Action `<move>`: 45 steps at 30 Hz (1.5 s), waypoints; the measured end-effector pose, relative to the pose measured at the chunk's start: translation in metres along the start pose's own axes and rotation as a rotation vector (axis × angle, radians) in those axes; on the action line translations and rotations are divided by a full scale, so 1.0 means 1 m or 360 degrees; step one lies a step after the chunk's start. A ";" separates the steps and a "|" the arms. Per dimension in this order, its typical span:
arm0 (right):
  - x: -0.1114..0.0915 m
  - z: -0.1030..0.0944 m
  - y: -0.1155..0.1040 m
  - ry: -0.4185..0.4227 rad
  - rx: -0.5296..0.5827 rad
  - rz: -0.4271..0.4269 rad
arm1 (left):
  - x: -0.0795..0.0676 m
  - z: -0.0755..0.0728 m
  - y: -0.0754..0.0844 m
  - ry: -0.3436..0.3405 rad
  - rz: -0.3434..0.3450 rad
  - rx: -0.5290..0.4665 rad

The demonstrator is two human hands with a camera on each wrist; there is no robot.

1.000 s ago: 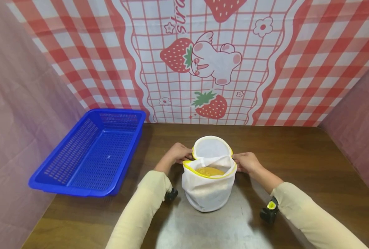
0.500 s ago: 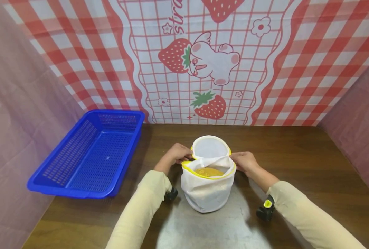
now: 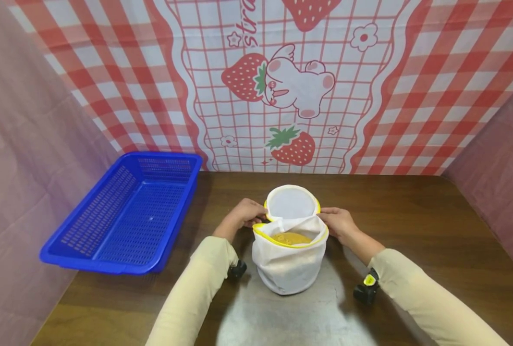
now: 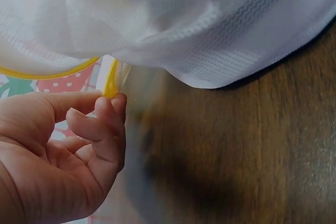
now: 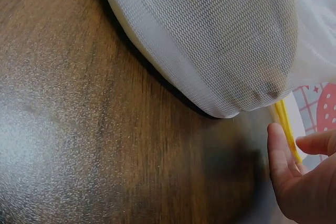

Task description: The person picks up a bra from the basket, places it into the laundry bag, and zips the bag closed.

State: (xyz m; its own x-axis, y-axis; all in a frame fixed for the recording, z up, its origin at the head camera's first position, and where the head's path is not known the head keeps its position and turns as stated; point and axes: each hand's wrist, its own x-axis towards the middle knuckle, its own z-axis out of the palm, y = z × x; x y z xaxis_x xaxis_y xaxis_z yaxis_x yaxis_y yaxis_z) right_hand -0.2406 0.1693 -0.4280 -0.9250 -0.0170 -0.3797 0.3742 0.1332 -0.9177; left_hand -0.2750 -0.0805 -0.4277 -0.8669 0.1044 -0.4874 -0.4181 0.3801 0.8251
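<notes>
A white mesh laundry bag with yellow zipper edging stands on the table, its round lid raised at the back. Inside the opening shows a mustard-yellow item; its kind is unclear. At the lid's left side, my left hand pinches the edge; in the left wrist view, thumb and fingertips meet on the yellow zipper edging. On the opposite side is my right hand, holding the lid's edge. The right wrist view puts the yellow strip between thumb and a fairly straight finger.
A blue plastic basket stands on the left of the brown wooden table. Behind it all hangs a red-and-white strawberry-print cloth. Pinkish curtains close off both sides.
The lid has risen slightly, and my right hand has shifted a little up and left along with it. My left hand stays nearly in place.
</notes>
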 end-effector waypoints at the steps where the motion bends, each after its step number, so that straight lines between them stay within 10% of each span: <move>1: 0.000 0.000 -0.001 -0.0001 0.0001 0.0001 | 0.000 0.000 0.000 0.0003 0.0003 0.0001; 45: -0.007 -0.002 -0.018 -0.0057 0.0133 -0.0089 | -0.013 -0.009 0.009 0.0056 0.0151 0.0035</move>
State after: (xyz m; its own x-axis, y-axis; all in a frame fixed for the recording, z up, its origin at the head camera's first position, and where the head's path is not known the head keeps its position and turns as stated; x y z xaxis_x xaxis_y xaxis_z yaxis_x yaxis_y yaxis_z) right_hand -0.2406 0.1695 -0.4086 -0.9422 -0.0575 -0.3300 0.3275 0.0483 -0.9436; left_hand -0.2693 -0.0868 -0.4115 -0.9115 0.1088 -0.3966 -0.3278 0.3901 0.8604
